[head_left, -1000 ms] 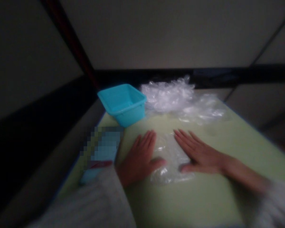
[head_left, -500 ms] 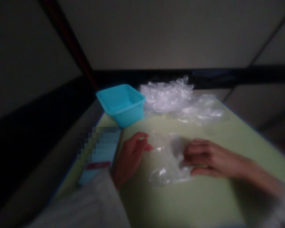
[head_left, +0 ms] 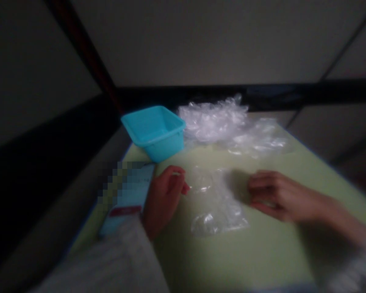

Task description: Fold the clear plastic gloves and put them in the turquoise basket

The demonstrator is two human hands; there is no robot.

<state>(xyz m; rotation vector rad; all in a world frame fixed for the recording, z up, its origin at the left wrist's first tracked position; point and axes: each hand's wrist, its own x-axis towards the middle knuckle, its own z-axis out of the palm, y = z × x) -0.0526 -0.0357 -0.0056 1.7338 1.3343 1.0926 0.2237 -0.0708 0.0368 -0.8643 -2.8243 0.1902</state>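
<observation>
1. Hovering just right of the clear plastic piece (head_left: pixel 218 203), the right hand (head_left: pixel 276 195) is half open, its fingers bent and its thumb parted from them.
2. The left hand (head_left: pixel 164 197) curls loosely at the plastic's left edge, a gap showing between its bent fingers; whether the tips touch, I can't tell.
3. Between both hands, that plastic lies flat on the yellow-green table (head_left: pixel 232 260).
4. Left of the left hand sits a pale blue flat item (head_left: pixel 136 191), partly pixelated.
5. Farther off, a turquoise basin (head_left: pixel 167 148) stands left of crumpled clear plastic (head_left: pixel 213 122).
</observation>
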